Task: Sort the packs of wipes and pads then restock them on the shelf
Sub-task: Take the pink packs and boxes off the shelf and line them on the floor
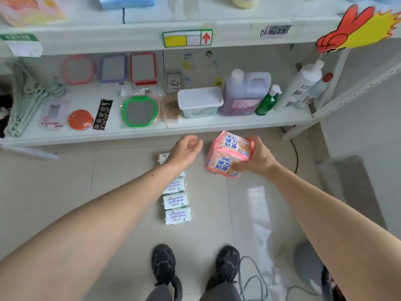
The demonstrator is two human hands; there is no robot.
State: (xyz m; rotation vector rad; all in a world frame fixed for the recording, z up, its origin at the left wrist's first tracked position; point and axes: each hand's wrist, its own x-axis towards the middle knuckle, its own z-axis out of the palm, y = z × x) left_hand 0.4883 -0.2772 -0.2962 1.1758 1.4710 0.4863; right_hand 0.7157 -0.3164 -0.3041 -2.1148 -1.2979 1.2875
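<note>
Head view looks down past both our forearms to a pale tiled floor (pixel 65 192) and a white metal shelf (pixel 152 132) ahead. Our right hand (pixel 258 159) holds two pink soft-plastic packs of pads with blue lettering (pixel 230 155), stacked together and raised above the floor just before the shelf's front edge; its grip is wrapped round the stack, thumb on the near face and fingers behind. Our left hand (pixel 186 152) hovers beside it, apart from the pink packs, its grip loosely curled on nothing. Beneath our left wrist a row of white wipe packs with purple print (pixel 176 200) lies on the floor, running toward our black shoes (pixel 165 263). On the shelf stand a white lidded plastic tub (pixel 199 101), a purple detergent jug (pixel 247 92) and a green-rimmed mirror (pixel 140 110).
</note>
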